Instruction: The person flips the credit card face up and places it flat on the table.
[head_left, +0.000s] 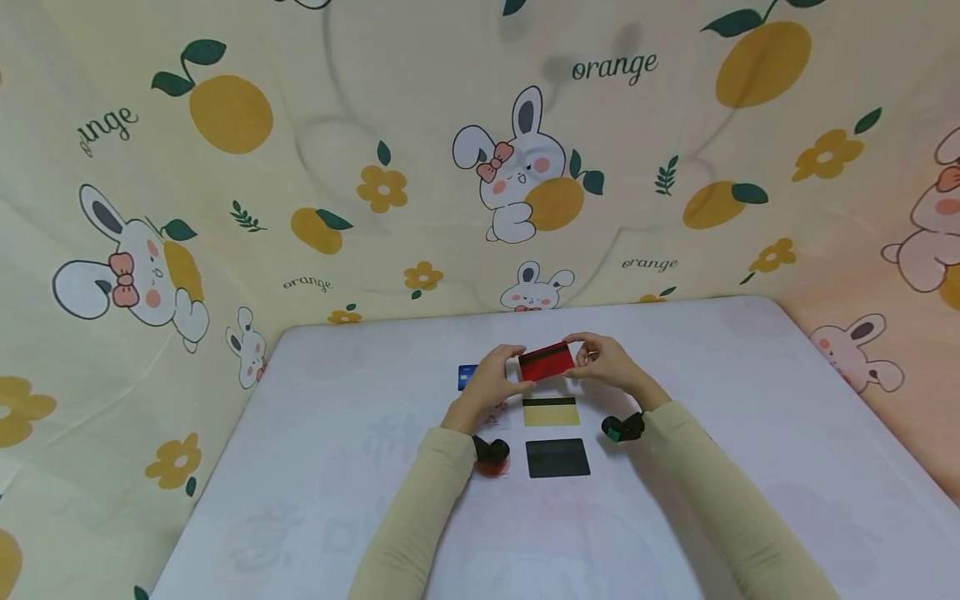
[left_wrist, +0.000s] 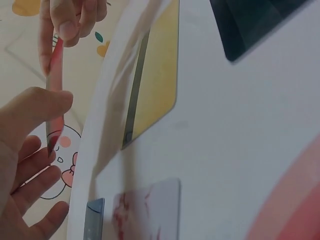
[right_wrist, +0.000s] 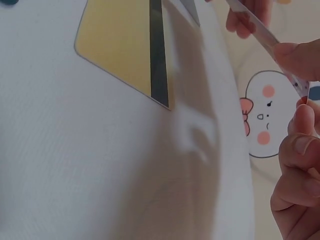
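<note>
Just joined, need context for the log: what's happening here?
A person holds a thin red rectangular card with a dark stripe up off the white table, the left hand pinching one end and the right hand the other. Lying on the table are a gold rectangular card with a black stripe, a plain black rectangular card nearer the person, and a blue card partly hidden behind the left hand.

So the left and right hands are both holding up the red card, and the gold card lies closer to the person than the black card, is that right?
Not quite: the head view shows the black card closer to the person, with the gold card beyond it. The left hand and right hand do both hold up the red card.
</note>
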